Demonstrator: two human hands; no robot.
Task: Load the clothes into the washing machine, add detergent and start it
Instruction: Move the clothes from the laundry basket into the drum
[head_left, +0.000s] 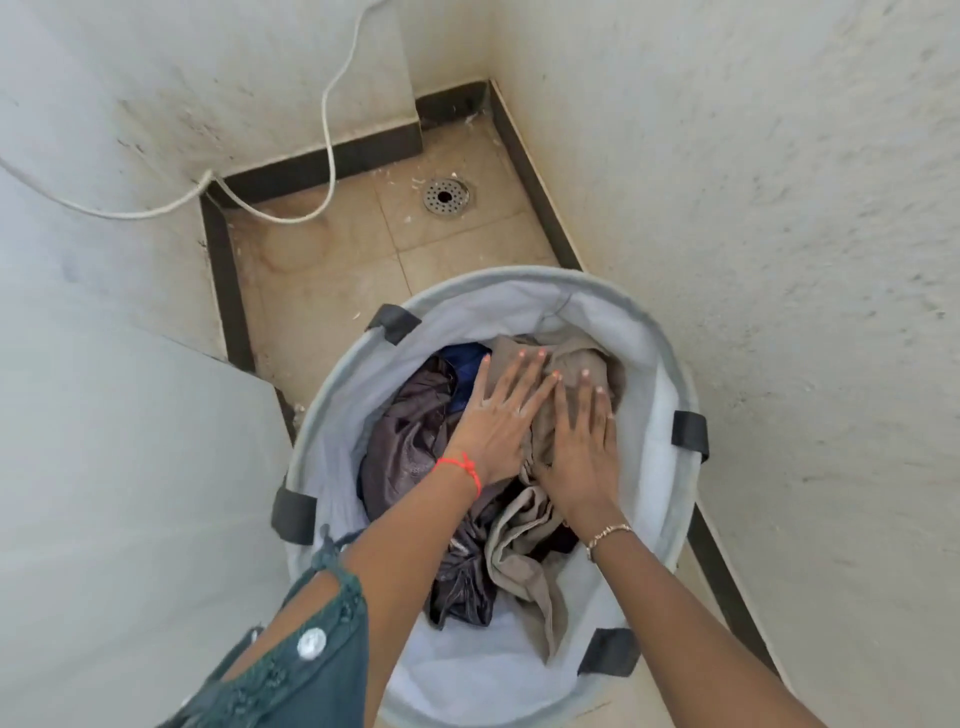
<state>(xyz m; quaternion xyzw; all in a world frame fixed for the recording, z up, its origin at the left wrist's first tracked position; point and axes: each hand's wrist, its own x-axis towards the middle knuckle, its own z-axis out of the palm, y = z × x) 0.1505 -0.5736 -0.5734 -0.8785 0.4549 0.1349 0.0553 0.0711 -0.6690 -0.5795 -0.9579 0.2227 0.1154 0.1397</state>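
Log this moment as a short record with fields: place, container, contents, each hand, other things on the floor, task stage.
place: tiled corner between rough white walls
container: round light-grey fabric laundry basket with dark strap handles, standing on the floor
contents: crumpled beige garment, brownish-purple garment, blue cloth partly buried
left hand: left hand flat, fingers spread, on the clothes
right hand: right hand flat on the beige garment, nothing gripped
floor: round metal drain; white cable
task stage: clothes still in the basket
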